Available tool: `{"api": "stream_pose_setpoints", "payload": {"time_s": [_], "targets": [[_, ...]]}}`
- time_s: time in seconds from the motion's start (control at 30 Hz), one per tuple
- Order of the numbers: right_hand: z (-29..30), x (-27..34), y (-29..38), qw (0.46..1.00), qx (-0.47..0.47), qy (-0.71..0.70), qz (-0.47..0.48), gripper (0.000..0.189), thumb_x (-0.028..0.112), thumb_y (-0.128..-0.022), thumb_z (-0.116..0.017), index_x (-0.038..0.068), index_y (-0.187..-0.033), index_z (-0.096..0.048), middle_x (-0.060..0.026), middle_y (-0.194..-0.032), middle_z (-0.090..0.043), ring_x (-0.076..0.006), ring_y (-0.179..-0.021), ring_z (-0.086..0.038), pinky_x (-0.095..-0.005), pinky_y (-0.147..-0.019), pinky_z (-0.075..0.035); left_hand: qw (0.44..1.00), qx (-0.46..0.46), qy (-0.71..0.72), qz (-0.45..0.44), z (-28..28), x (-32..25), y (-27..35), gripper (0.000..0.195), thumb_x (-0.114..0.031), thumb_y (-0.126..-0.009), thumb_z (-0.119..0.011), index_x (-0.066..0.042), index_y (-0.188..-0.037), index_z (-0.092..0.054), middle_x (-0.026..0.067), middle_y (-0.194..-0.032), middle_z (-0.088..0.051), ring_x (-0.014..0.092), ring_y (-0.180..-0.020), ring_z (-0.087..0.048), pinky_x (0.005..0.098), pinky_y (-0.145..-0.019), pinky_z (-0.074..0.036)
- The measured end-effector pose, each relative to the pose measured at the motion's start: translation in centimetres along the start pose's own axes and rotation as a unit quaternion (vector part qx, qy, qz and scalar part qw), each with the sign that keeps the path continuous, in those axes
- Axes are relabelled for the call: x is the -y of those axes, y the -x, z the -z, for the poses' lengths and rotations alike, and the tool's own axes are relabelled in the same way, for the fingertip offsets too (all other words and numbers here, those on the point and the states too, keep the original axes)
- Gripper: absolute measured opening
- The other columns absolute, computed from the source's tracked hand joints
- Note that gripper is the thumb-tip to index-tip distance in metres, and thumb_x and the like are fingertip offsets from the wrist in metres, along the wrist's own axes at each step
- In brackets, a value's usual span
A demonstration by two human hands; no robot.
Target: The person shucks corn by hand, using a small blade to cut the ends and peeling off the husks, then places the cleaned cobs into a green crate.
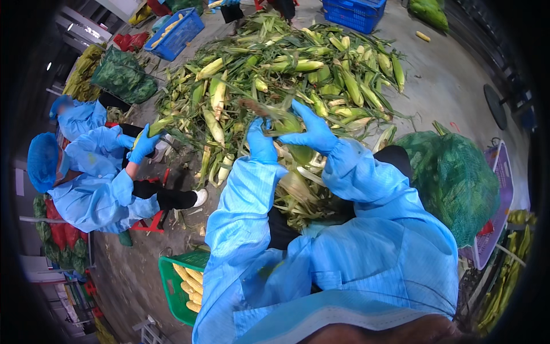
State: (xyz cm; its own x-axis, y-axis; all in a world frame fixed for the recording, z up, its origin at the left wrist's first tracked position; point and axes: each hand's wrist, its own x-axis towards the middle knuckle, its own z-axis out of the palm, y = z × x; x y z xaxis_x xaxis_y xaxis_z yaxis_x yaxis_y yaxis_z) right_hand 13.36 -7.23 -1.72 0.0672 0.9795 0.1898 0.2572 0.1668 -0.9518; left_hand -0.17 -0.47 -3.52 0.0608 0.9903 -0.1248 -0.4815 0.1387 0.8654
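Observation:
Both of my hands wear blue gloves and meet at the near edge of a large heap of corn ears in green husks (300, 66). Between them is an ear of corn in its husk (287, 122), with brown silk at its upper left end, partly blurred. My left hand (261, 139) is closed around the husk's near side. My right hand (313, 131) is spread, thumb and fingers apart, at the ear's right side; whether it touches is unclear. Below the hands, pale loose husks (300, 189) lie between my knees.
A green crate (172, 288) with husked yellow cobs stands at lower left. To the left sit co-workers in blue (103, 185), one holding an ear. A green mesh sack (451, 185) and a purple crate (507, 172) are at right. Blue crates (354, 15) stand beyond the heap.

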Motion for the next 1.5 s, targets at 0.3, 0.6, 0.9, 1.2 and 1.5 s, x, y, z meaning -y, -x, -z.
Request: {"api": "stream_pose_setpoints", "payload": {"time_s": [0.3, 0.6, 0.9, 1.2, 1.5], "targets": [[3.0, -1.8, -3.1, 0.874, -0.213, -0.426, -0.091, 0.02, 0.013, -0.081, -0.065, -0.003, -0.092, -0.062, -0.0093, -0.079, -0.065, -0.0191, -0.07, -0.062, -0.03, -0.065, -0.05, 0.987, 0.07, 0.033, 0.144, -2.9, -0.8, 3.4, 0.022, -0.015, -0.088, -0.056, 0.004, -0.099, -0.061, 0.0076, -0.086, -0.064, 0.013, -0.067, -0.059, 0.0229, -0.05, -0.044], [4.2, -0.3, -5.6, 0.878, -0.236, -0.318, -0.269, 0.049, 0.037, -0.083, -0.063, -0.004, -0.109, -0.056, -0.015, -0.098, -0.061, -0.0243, -0.085, -0.059, -0.0329, -0.079, -0.045, 0.959, 0.22, -0.127, 0.128, -3.6, -2.1, 5.4, 0.041, -0.038, -0.095, -0.04, -0.007, -0.075, -0.056, 0.0002, -0.058, -0.053, 0.006, -0.04, -0.038, 0.0205, -0.038, -0.025], [25.8, -15.3, -4.3, 0.78, -0.386, -0.461, -0.176, 0.044, 0.045, -0.085, -0.057, 0.002, -0.094, -0.06, -0.0143, -0.08, -0.062, -0.0303, -0.059, -0.057, -0.0443, -0.052, -0.048, 0.939, 0.223, -0.08, 0.25, 1.4, -4.3, 11.2, 0.032, -0.034, -0.092, -0.048, -0.007, -0.074, -0.051, 0.0014, -0.056, -0.049, 0.007, -0.04, -0.038, 0.0192, -0.038, -0.027], [19.8, -6.9, -6.0, 0.808, -0.431, -0.369, -0.156, 0.04, 0.035, -0.081, -0.067, -0.001, -0.096, -0.06, -0.0098, -0.077, -0.062, -0.0213, -0.057, -0.058, -0.0329, -0.053, -0.049, 0.969, 0.097, -0.173, 0.147, 8.0, -5.4, 3.8, 0.035, -0.015, -0.085, -0.057, -0.003, -0.117, -0.05, 0.01, -0.101, -0.061, 0.017, -0.072, -0.06, 0.0286, -0.06, -0.049], [8.2, 0.0, -5.8, 0.884, -0.209, -0.36, -0.214, 0.044, 0.037, -0.083, -0.063, -0.003, -0.099, -0.061, -0.0088, -0.083, -0.064, -0.0184, -0.067, -0.057, -0.0309, -0.065, -0.046, 0.918, 0.255, -0.302, -0.03, -0.3, -3.5, 4.4, 0.071, -0.016, -0.075, -0.073, -0.005, -0.135, -0.037, 0.0134, -0.132, -0.044, 0.021, -0.116, -0.045, 0.0315, -0.093, -0.041]]}}
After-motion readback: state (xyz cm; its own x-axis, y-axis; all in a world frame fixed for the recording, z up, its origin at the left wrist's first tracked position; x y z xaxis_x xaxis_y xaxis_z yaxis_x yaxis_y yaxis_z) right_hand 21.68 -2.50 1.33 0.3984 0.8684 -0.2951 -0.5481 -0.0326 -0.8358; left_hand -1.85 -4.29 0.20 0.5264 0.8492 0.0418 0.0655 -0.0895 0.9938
